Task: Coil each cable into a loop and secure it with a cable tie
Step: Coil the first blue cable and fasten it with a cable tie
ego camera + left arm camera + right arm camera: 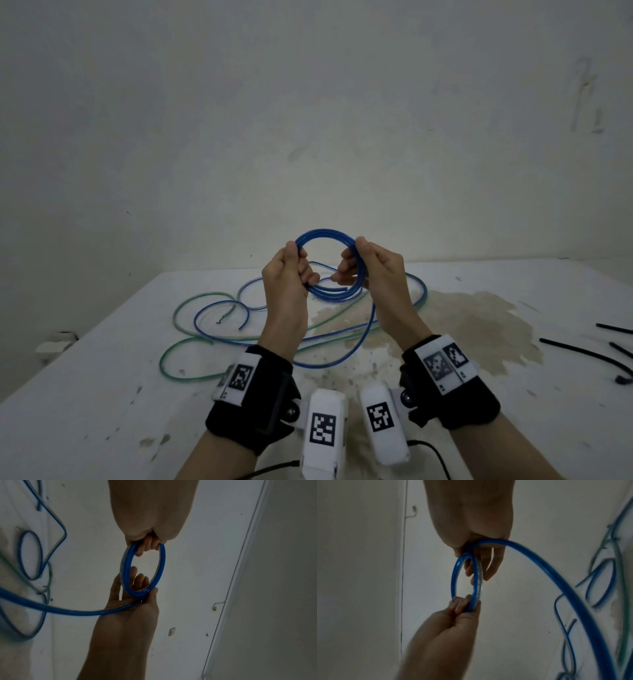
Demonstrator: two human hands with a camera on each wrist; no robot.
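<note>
A blue cable is wound into a small coil (pixel 323 234) held upright above the table between both hands. My left hand (pixel 305 270) grips the coil's left side with curled fingers, seen at the top of the left wrist view as the left hand (pixel 149 545) on the coil (pixel 163 563). My right hand (pixel 347 270) pinches the right side between thumb and fingers; in its own view the right hand (pixel 479 558) holds the coil (pixel 455 577). The uncoiled tail (pixel 371 318) drops from the right hand to the table.
Loose cables lie on the white table (pixel 102 377) below the hands: a green cable (pixel 191 342) and another blue cable (pixel 219 305). Several black cable ties (pixel 582 353) lie at the right edge. A brown stain (pixel 479 329) marks the tabletop. A wall stands behind.
</note>
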